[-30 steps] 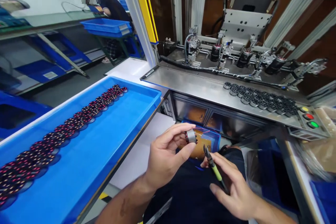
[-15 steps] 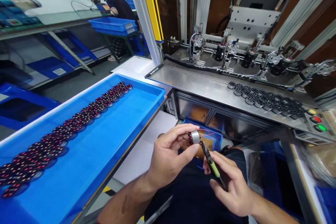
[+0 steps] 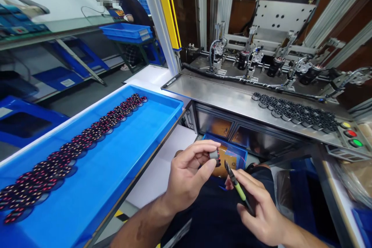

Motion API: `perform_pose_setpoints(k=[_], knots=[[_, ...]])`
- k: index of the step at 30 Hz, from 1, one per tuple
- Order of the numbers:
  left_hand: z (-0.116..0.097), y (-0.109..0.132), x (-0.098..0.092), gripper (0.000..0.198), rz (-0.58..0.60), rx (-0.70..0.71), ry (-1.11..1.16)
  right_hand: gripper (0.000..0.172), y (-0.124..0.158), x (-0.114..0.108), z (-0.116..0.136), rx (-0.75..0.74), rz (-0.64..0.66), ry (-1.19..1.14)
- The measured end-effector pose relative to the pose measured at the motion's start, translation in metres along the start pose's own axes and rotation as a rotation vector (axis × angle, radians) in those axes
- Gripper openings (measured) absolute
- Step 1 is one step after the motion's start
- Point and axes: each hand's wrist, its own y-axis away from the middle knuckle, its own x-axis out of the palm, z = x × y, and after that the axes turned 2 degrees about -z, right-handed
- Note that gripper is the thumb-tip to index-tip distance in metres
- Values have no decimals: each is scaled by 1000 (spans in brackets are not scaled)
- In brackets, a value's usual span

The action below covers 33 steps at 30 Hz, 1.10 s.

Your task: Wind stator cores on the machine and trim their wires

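Observation:
My left hand (image 3: pixel 188 174) pinches a small wound motor stator (image 3: pixel 215 156) between thumb and fingers, over my lap. Just right of it, my right hand (image 3: pixel 258 205) grips small cutters with a yellow-green handle (image 3: pixel 236 186), the tip pointing up toward the stator and a little short of it. A thin red wire runs from the stator to the right. On my left, a large blue tray (image 3: pixel 130 143) carries a long double row of red-wound stators (image 3: pixel 75 143).
A steel machine shelf (image 3: pixel 221 97) ahead carries a row of dark stators (image 3: pixel 293 112) and three coloured buttons (image 3: pixel 350 133) at its right end. A small blue bin (image 3: pixel 232 155) sits under the shelf. Another person (image 3: pixel 130 7) works at the back left by blue trays.
The cutters' tip touched the stator half a second ago and has since drawn slightly away. My left hand has turned the stator a little. The view has shifted slightly.

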Motion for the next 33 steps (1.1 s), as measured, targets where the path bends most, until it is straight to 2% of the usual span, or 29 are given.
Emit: perform_pose_setpoints(k=[7, 15, 23, 28, 33], knots=[[-2, 4, 2, 28, -10, 55, -85, 83, 7, 1, -7, -14, 6, 71], [-4, 3, 2, 29, 20, 69, -106, 78, 2, 3, -5, 52, 26, -73], [-2, 6, 1, 31, 45, 65, -100, 85, 4, 4, -7, 119, -5, -114], [-4, 7, 1, 32, 58, 82, -112, 88, -3, 3, -1, 20, -28, 12], [-6, 8, 1, 34, 85, 110, -128, 91, -6, 3, 3, -11, -30, 19]])
